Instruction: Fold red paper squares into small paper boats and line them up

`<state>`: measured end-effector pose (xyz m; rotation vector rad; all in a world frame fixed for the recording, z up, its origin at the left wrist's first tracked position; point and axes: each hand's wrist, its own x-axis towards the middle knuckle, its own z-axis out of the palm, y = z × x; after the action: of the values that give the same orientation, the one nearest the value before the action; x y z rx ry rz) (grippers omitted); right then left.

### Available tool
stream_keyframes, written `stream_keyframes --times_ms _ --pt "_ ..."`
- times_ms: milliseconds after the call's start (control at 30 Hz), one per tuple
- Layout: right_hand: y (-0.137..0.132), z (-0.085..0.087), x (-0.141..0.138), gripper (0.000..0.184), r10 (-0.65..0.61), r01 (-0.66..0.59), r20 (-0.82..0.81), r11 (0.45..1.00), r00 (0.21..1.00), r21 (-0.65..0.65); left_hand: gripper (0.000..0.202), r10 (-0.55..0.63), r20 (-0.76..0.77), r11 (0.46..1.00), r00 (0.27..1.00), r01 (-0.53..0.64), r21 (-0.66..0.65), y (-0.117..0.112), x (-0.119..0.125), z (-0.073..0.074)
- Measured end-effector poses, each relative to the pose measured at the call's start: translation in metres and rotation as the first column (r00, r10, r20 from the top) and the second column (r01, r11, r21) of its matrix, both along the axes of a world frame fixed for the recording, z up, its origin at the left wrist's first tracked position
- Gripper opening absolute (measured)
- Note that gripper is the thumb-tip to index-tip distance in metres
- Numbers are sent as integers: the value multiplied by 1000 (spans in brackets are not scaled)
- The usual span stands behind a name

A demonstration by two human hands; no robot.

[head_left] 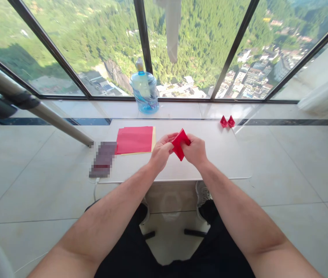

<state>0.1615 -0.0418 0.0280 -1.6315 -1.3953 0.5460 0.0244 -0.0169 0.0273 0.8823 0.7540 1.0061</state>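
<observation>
The folded red paper (179, 145) is held over the table (218, 162), between the stack of sheets (135, 139) at left and the small red folds (227, 122) at far right; its left side is pinched by the fingers of the left hand (161, 150), its right by those of the right hand (195, 150). It is judged light, thin and easily creased or torn, so it is best gripped gently at the doubled edges, where extra stiffness can be expected.

Matt paper folded piece (181, 137), smooth paper sheets (135, 139), glossy plastic bottle (143, 88), smooth tabletop (218, 158), glossy tiles (291, 166)
</observation>
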Motion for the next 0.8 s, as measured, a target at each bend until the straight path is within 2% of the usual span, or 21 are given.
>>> stream_keyframes --times_ms 133,267,400,467,633,800 --pt "2 -1 2 13 -45 49 80 997 996 -52 57 -13 -52 999 999 15 38 0 0 -3" --pt "2 -1 3 14 -14 15 23 999 1000 -44 53 -27 -51 999 998 29 38 0 -1 -5" --pt "2 -3 5 42 37 -35 -56 999 998 32 48 4 -21 1000 1000 -4 5 2 -1 -3" --pt "3 -5 6 50 57 -55 -51 998 997 40 49 29 -45 999 999 -30 -16 4 -2 -1" --pt "3 -7 11 43 68 -66 -19 994 997 82 52 36 -122 997 992 -44 -62 4 -5 4" --pt "1 -7 15 41 150 -155 43 969 988 195 57 48 -28 991 998 -52 -124 3 -8 9"
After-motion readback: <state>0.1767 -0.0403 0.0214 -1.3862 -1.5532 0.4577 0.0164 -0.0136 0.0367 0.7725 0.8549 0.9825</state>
